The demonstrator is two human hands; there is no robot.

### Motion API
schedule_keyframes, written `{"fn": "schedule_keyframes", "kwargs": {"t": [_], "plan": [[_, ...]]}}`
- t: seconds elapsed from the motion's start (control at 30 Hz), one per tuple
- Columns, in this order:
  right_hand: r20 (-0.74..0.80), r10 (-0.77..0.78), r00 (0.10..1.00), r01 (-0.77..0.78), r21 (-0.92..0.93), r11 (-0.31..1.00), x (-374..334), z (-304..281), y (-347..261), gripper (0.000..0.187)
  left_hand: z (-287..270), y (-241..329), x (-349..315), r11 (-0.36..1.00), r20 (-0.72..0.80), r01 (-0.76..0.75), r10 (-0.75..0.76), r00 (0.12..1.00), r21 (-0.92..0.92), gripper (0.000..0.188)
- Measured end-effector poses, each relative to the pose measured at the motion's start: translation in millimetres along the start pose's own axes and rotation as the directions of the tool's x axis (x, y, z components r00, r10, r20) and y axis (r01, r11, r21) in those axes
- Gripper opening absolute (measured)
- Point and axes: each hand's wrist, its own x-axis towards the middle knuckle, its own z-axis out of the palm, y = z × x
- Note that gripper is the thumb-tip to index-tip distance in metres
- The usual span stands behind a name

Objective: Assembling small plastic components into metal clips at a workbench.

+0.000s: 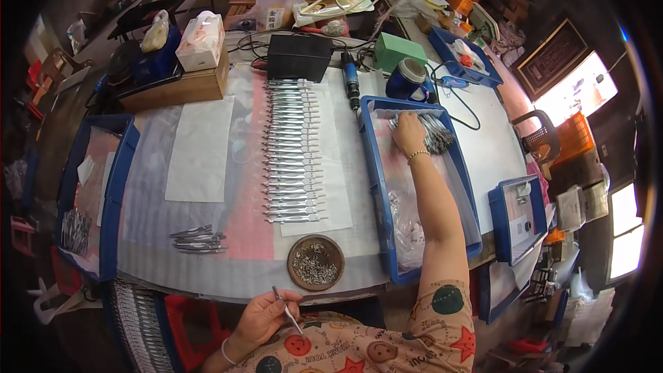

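My left hand [268,312] is closed on a slim, pointed metal piece [286,311], held slanting above my lap near the table's front edge. My right hand [410,135] reaches into the long blue tray [376,186], its curled fingers at a heap of slim metal parts [436,135]. What those fingertips grip is hidden. Between my arms, a long column of silver metal parts [293,159] lies side by side on white paper. Just in front of it sits a round brown bowl [293,266] with many tiny metal pieces [316,271].
A small pile of metal parts [198,238] lies left of the bowl. Another blue tray [128,166] stands at the left. Across the back are a black box [299,56], a blue-black power screwdriver [351,83], a dark blue mug [404,84] and a tissue box [200,45].
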Motion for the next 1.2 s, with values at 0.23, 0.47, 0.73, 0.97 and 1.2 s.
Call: {"fn": "schedule_keyframes", "kwargs": {"t": [0.23,0.47,0.73,0.97,1.2], "plan": [[-0.050,0.032,0.998,-0.029,0.047,0.998,-12,-8,-12,0.017,-10,-6,1,1.000,0.091,0.020,-0.020,0.996,0.004,0.032],[-0.047,0.018,0.999,-0.013,0.098,0.995,-5,1,-5,0.017,-5,-7,-1,0.999,0.007,0.043,-0.043,0.999,0.017,0.036],[-0.040,-0.009,0.999,0.017,0.207,0.978,-1,-13,-2,0.016,-4,-9,2,0.999,0.005,0.034,-0.034,0.999,0.032,0.036],[-0.059,0.043,0.997,-0.022,0.326,0.945,1,-37,24,0.012,-3,-12,-1,0.998,0.019,0.053,-0.053,0.998,0.025,0.033],[0.104,-0.119,0.987,-0.026,0.848,0.530,-58,-137,-11,0.016,0,-8,-7,0.998,0.033,0.048,-0.049,0.998,0.029,0.032]]}}
